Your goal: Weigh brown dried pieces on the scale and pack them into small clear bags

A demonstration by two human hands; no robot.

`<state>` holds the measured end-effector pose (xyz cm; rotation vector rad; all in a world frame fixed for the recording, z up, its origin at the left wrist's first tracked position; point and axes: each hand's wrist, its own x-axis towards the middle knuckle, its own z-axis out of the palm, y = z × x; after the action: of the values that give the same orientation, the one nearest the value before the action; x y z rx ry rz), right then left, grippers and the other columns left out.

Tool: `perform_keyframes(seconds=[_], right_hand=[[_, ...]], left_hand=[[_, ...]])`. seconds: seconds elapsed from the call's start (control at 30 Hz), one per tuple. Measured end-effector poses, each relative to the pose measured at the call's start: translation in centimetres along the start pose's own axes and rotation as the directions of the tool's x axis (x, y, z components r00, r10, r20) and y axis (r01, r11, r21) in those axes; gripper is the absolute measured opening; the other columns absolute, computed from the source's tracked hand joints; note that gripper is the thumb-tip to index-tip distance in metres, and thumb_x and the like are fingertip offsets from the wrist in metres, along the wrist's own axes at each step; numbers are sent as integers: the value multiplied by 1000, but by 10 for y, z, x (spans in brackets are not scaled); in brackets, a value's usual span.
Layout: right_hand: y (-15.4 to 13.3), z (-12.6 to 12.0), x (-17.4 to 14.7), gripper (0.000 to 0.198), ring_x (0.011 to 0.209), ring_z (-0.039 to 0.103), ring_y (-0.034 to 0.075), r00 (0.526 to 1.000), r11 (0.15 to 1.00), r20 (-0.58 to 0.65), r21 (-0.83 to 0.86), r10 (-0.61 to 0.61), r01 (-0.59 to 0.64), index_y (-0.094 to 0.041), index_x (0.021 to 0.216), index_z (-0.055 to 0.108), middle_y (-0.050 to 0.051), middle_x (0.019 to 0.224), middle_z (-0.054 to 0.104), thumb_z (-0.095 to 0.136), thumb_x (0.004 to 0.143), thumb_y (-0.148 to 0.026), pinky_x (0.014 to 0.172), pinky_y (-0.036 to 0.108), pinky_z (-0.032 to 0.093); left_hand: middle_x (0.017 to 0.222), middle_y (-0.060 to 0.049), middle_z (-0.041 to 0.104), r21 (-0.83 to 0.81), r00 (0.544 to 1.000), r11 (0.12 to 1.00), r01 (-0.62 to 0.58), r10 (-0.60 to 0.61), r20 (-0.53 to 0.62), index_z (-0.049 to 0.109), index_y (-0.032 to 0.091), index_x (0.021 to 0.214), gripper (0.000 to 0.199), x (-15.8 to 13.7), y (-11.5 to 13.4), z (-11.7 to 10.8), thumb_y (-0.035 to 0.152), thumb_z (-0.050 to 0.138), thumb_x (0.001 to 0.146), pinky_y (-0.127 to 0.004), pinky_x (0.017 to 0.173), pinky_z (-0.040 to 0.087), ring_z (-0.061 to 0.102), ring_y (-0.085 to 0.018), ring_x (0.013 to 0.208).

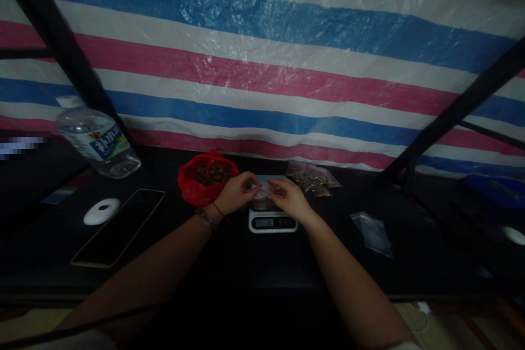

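Observation:
Above a small white digital scale (pixel 273 225), my left hand (pixel 235 192) and my right hand (pixel 290 197) pinch a clear plastic zip bag (pixel 266 188) between them. My fingers cover part of the bag, so I cannot tell what is in it. Just left of the scale sits a red plastic bag (pixel 189 186), its mouth open, full of small brown pieces (pixel 212 173). Behind my right hand lie several filled clear bags (pixel 314 178) in a pile. Flat clear bags (pixel 374 234) rest on the table farther right.
On the left of the black table (pixel 197 268) are a phone (pixel 121 229), a white computer mouse (pixel 101 211) and a large clear bottle (pixel 98 139). A striped plastic sheet (pixel 262 76) hangs behind. Dark metal posts (pixel 451 115) slant up at both sides.

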<state>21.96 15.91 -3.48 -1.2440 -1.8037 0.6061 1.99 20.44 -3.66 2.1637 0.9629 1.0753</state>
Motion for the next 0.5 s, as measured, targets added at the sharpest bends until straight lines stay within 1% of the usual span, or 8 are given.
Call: perform_keyframes(seconds=[0.1, 0.17, 0.23, 0.3, 0.33, 0.4, 0.47, 0.5], right_hand=[[5, 1, 1, 37, 89, 63, 19, 997, 995, -60, 98, 38, -32, -21, 107, 65, 7, 106, 64, 67, 70, -19, 81, 36, 53], [7, 1, 2, 39, 88, 64, 18, 991, 978, -107, 203, 81, -58, -22, 107, 62, 5, 103, 64, 68, 69, -20, 80, 35, 53], [7, 0, 3, 39, 87, 64, 17, 984, 941, -137, 332, 114, -63, -23, 108, 58, 3, 98, 64, 68, 70, -23, 79, 34, 53], [4, -1, 2, 37, 86, 64, 17, 983, 908, -158, 419, 95, -20, -24, 106, 57, 3, 97, 62, 69, 71, -26, 77, 32, 53], [1, -2, 1, 35, 88, 63, 17, 984, 908, -165, 419, 60, 14, -24, 105, 59, 3, 99, 61, 69, 71, -26, 77, 32, 53], [-5, -4, -1, 31, 95, 61, 18, 985, 933, -170, 349, -35, 93, -25, 104, 62, 5, 106, 57, 69, 73, -27, 79, 32, 53], [-11, -4, -4, 30, 103, 57, 19, 982, 955, -150, 254, -119, 154, -27, 108, 64, 6, 113, 54, 66, 78, -28, 84, 33, 52], [-14, -3, -5, 32, 105, 56, 20, 981, 959, -134, 225, -142, 170, -28, 112, 63, 6, 115, 53, 64, 80, -29, 85, 34, 52]], left_hand=[[84, -3, 64, -38, 998, 999, -3, 0, -71, 57, 17, 91, 20, 0, 1, -3, 33, 60, 79, -27, 68, 50, 62, -15, 74], [88, -3, 64, -50, 995, 999, 12, -17, -100, 55, 17, 96, 25, 1, 1, -4, 32, 62, 77, -28, 70, 51, 63, -16, 77], [87, -3, 64, -57, 997, 998, 28, -32, -72, 52, 18, 102, 34, 0, 1, -4, 31, 65, 74, -28, 69, 51, 63, -16, 76], [86, -2, 64, -53, 1000, 998, 29, -28, 14, 50, 18, 106, 41, -1, 2, -2, 32, 67, 72, -28, 66, 51, 62, -16, 73], [86, -2, 64, -50, 998, 998, 25, -22, 58, 49, 18, 107, 43, -2, 3, -1, 32, 68, 71, -28, 65, 51, 62, -16, 71], [87, -1, 63, -45, 993, 999, 17, -11, 116, 49, 18, 108, 46, -4, 5, 1, 32, 69, 70, -27, 65, 50, 61, -15, 71], [90, -2, 62, -38, 991, 999, 15, -10, 137, 49, 17, 108, 47, -6, 8, 2, 32, 70, 69, -27, 65, 50, 61, -16, 74], [91, -2, 62, -38, 990, 999, 16, -10, 144, 49, 17, 109, 48, -6, 9, 2, 31, 71, 68, -27, 66, 50, 61, -16, 76]])
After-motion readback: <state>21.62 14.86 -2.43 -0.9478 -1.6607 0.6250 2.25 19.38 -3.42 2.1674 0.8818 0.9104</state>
